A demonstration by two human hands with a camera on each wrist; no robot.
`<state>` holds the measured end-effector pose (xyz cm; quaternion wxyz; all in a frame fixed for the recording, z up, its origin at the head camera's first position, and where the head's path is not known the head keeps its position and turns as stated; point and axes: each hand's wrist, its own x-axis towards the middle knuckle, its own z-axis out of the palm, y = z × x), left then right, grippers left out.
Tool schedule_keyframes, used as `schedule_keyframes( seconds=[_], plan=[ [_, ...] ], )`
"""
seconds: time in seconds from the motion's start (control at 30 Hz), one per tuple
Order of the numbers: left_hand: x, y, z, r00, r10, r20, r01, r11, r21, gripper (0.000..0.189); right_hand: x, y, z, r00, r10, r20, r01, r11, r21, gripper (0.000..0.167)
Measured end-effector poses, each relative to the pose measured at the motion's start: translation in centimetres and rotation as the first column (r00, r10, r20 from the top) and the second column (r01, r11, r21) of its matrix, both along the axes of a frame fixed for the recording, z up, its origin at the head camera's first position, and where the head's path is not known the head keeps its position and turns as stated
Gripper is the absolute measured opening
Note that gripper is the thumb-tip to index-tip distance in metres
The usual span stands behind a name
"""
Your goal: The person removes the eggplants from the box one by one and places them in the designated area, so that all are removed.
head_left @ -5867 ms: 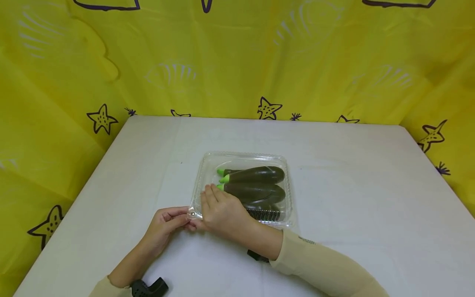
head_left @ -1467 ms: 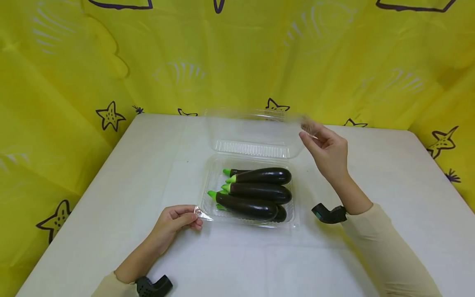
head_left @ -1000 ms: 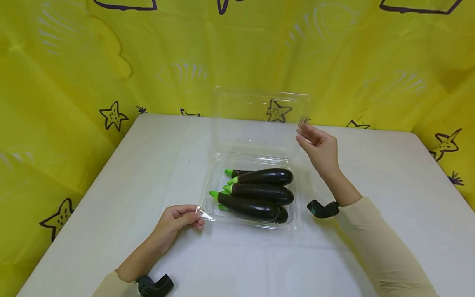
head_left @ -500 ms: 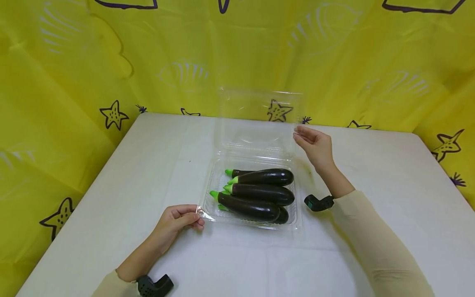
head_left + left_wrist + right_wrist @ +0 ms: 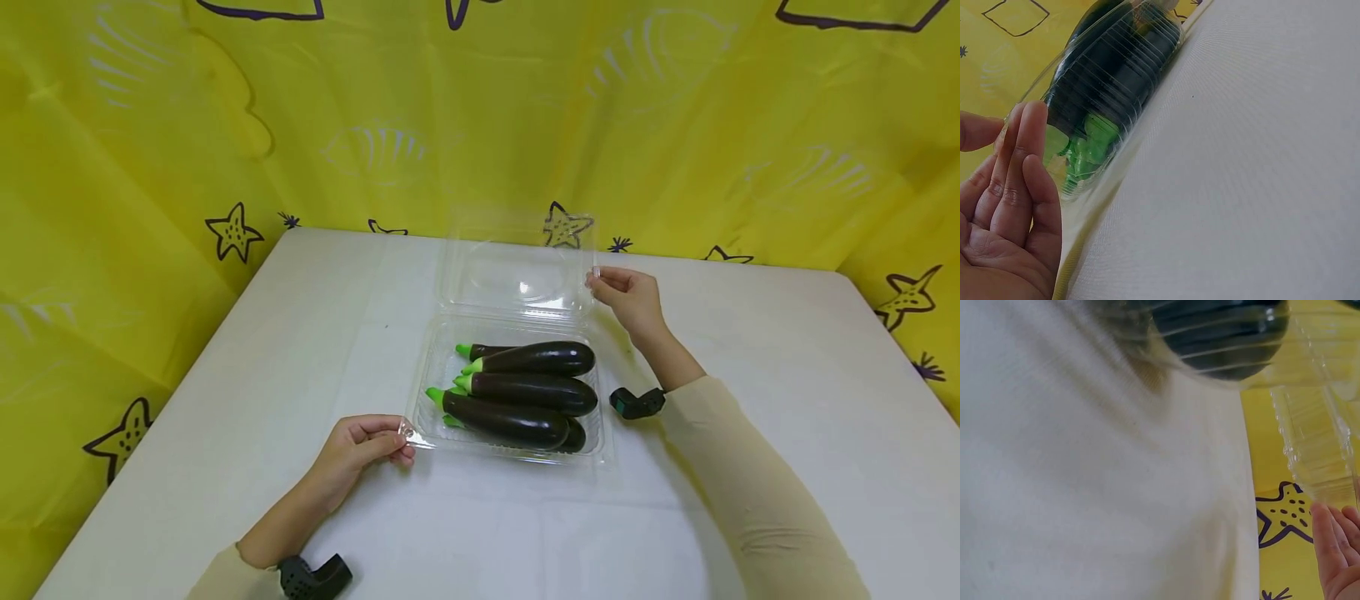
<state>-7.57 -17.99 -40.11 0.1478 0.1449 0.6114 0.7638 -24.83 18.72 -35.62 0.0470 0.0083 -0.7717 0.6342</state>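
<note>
A clear plastic clamshell container [image 5: 423, 375] stands on the table in the head view, its lid [image 5: 517, 271] raised and leaning back. Several dark purple eggplants [image 5: 502, 419] with green stems lie in the base, stems to the left. My left hand [image 5: 348, 454] pinches the front left corner tab between thumb and fingers; in the left wrist view the eggplants [image 5: 1110, 69] show through the ribbed wall. On the far side my right hand [image 5: 633, 304] pinches the right edge of the lid. The right wrist view catches this hand [image 5: 1338, 550] at its edge, fingertips at the lid.
A white cloth covers the table [image 5: 712, 350]. Behind and at both sides hangs a yellow curtain [image 5: 465, 100] with starfish and fish drawings. A black wrist camera [image 5: 637, 403] sits on the right wrist, another camera [image 5: 315, 577] on the left.
The lid was down over the eggplants under the right hand; that hand has lifted it backward, and lately tipped it lower toward the back. The left hand keeps its hold on the corner.
</note>
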Motion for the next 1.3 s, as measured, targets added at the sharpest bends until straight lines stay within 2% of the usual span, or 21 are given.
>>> schedule_keyframes(
  seconds=[0.43, 0.87, 1.3],
  plan=[
    [0.0, 0.0, 0.1, 1.000, -0.002, 0.003, 0.002, 1.000, -0.009, 0.029, -0.2, 0.4, -1.0, 0.990, 0.046, 0.134, -0.042, 0.999, -0.030, 0.043],
    [0.0, -0.1, 0.1, 1.000, -0.005, 0.003, 0.005, 1.000, -0.004, 0.030, -0.2, 0.4, -1.7, 0.985, 0.050, 0.166, -0.050, 0.999, -0.004, 0.043],
    [0.0, -0.1, 0.0, 1.000, -0.005, 0.000, 0.005, 1.000, -0.009, 0.029, 0.0, 0.2, -1.8, 0.986, 0.066, 0.152, -0.057, 0.996, -0.062, 0.043]
  ],
)
